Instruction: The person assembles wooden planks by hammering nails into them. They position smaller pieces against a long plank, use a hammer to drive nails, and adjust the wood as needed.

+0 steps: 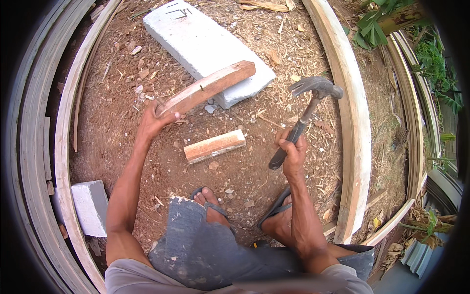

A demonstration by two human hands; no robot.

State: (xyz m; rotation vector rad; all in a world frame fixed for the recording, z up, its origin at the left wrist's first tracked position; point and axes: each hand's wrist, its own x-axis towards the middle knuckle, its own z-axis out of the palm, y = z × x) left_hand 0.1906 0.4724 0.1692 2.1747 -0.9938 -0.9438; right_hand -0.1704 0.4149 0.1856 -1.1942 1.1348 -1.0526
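My left hand [157, 116] is closed around the near-left end of a short reddish-brown wood piece [220, 83]. Its far end rests on or just over the near end of a pale block [210, 44]. A dark nail [201, 87] sticks out of the wood's side facing me. My right hand [292, 153] grips a claw hammer [303, 115] by its black handle, raised to the right of the block and apart from the wood. Between my hands a short wood offcut [215, 146] lies on the soil. Several loose nails [182, 13] lie on the block's far end.
Long timber beams [350, 117] run along the right, with more planks [36, 108] at the left. Another pale block [90, 208] stands lower left. My sandalled feet [210, 208] are on brown soil strewn with wood chips. Corrugated sheets [421, 255] and green plants [435, 63] border the right.
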